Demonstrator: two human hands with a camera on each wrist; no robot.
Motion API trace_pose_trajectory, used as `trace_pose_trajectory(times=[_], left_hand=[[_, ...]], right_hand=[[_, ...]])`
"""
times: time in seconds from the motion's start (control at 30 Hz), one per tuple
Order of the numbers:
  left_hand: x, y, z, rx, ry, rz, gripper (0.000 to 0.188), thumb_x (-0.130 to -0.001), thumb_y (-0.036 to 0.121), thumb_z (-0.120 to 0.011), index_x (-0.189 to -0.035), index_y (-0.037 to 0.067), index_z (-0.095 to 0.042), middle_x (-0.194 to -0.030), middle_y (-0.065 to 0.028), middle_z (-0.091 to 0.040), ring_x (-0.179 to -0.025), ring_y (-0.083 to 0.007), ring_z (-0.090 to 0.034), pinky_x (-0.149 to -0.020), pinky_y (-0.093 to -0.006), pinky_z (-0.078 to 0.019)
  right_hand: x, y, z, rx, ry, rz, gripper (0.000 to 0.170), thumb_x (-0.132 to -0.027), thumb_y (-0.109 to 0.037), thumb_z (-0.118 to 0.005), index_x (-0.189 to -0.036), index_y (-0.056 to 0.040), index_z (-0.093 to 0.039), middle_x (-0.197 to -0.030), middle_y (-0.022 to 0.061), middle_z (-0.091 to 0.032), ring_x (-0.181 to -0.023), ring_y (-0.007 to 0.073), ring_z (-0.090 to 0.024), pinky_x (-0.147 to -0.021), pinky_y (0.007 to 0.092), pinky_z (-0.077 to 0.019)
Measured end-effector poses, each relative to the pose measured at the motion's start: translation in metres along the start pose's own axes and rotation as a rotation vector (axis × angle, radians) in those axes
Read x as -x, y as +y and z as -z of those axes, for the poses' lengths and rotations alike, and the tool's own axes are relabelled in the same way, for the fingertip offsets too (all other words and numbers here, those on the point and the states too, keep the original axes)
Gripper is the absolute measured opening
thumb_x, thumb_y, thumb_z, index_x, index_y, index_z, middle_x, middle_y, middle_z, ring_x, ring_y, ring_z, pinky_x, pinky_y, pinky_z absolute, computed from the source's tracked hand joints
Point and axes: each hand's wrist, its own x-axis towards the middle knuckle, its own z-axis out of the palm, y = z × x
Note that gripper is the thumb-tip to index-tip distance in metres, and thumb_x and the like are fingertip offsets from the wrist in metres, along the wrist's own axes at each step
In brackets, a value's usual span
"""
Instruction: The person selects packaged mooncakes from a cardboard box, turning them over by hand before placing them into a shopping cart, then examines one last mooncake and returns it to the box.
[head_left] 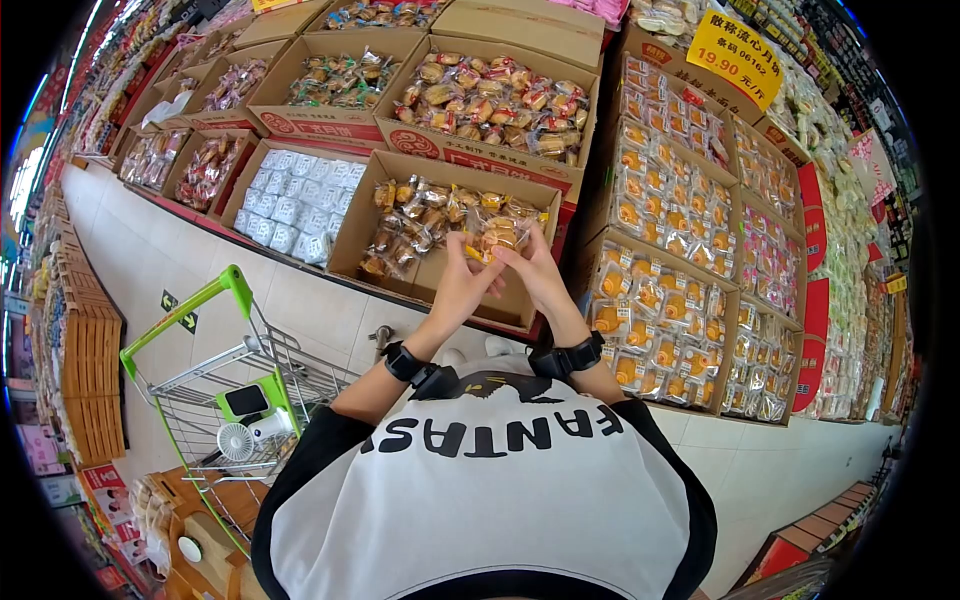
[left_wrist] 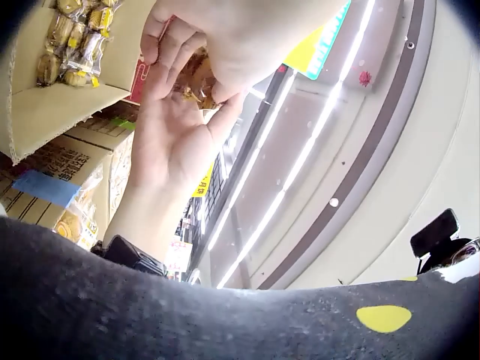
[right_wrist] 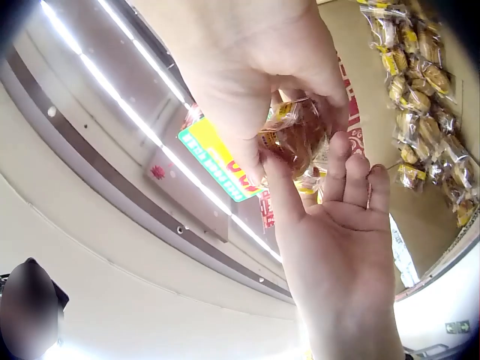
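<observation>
A clear-wrapped brown pastry [head_left: 497, 236] is held between both hands above an open carton [head_left: 345, 240] of similar packets. The left hand [head_left: 463, 290] grips its left side, thumb meeting the other thumb at the near edge. On its right side the right hand [head_left: 541, 272] has its fingers curled round it. The right wrist view shows the glossy wrapper of the pastry [right_wrist: 296, 142] between the right hand [right_wrist: 247, 67] and the left hand [right_wrist: 337, 225]. In the left wrist view the hands cover most of the pastry [left_wrist: 199, 79].
Loose packets [head_left: 410, 225] lie in the carton below the hands. White-wrapped items [head_left: 300, 195] fill the box to the left, and boxes of clear-packed cakes [head_left: 660, 290] stand at the right. A green-handled shopping cart [head_left: 185, 315] stands on the floor at the left.
</observation>
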Motion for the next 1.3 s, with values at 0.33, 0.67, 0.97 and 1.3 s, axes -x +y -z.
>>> trace_pose_trajectory(times=[0.33,0.67,0.97,1.3], left_hand=[[0.005,0.022,0.026,-0.317,-0.173,-0.05,0.039,-0.078,0.011,-0.057,-0.1,0.005,-0.025,-0.069,-0.0102,-0.056,-0.058,-0.0159,-0.056,-0.055,-0.0244,-0.0448],[0.017,0.029,0.05,-0.385,-0.093,-0.23,0.068,-0.066,0.019,-0.07,-0.119,0.005,-0.029,-0.113,-0.0122,-0.042,-0.105,-0.0203,-0.042,-0.079,-0.03,-0.0395],[0.022,0.02,0.052,-0.321,-0.054,-0.248,0.057,-0.065,0.016,-0.07,-0.112,0.004,-0.04,-0.104,-0.0096,-0.048,-0.094,-0.0184,-0.047,-0.08,-0.0288,-0.0397],[0.049,0.016,0.07,-0.336,0.055,-0.228,0.05,-0.064,0.017,-0.07,-0.106,0.003,-0.045,-0.094,-0.0087,-0.054,-0.085,-0.0166,-0.051,-0.077,-0.0279,-0.0401]], right_hand=[[0.0,-0.003,-0.003,0.004,-0.037,0.13,0.04,-0.069,-0.001,-0.065,-0.098,-0.005,-0.038,-0.098,0.0064,-0.049,-0.093,0.0128,-0.048,-0.079,0.0248,-0.0394],[0.002,0.001,-0.005,0.083,-0.194,0.162,0.053,-0.064,-0.002,-0.069,-0.107,-0.006,-0.039,-0.102,0.0048,-0.049,-0.097,0.0125,-0.046,-0.082,0.0247,-0.036],[0.006,-0.008,-0.011,0.238,-0.282,0.178,0.056,-0.062,-0.006,-0.072,-0.108,-0.0062,-0.04,-0.1,0.005,-0.051,-0.095,0.0127,-0.048,-0.083,0.0269,-0.0365],[0.005,0.002,-0.032,0.331,-0.393,0.129,0.053,-0.063,-0.009,-0.072,-0.105,-0.0063,-0.04,-0.098,0.0049,-0.054,-0.092,0.0113,-0.05,-0.077,0.0244,-0.0385]])
